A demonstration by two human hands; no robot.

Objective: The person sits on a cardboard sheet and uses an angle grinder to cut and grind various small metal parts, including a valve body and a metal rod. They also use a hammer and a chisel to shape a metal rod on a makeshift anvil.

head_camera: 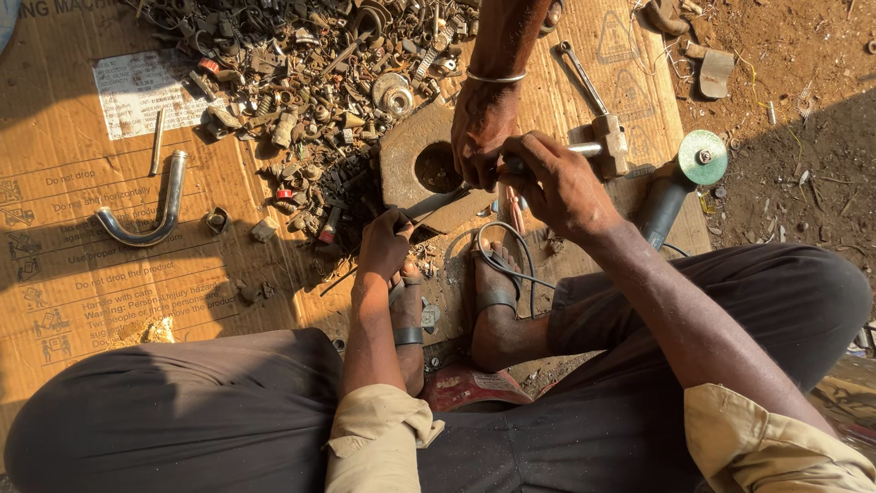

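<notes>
Three hands meet over thick steel plate with round hole (411, 173), centre on cardboard. Left hand (383, 245) clamped on flat dark metal strip (436, 203). Right hand (558, 183) closed round hammer handle (584, 148). Co-worker's hand (482, 128) from far side touches strip; hammer blow could strike crowded fingers.

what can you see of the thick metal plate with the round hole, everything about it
The metal plate is a thick, dull grey-brown slab with rough, uneven edges and one large round hole near its middle. It lies flat on the cardboard, beside the scrap pile. Another person's hand reaches down over its right edge.
</notes>
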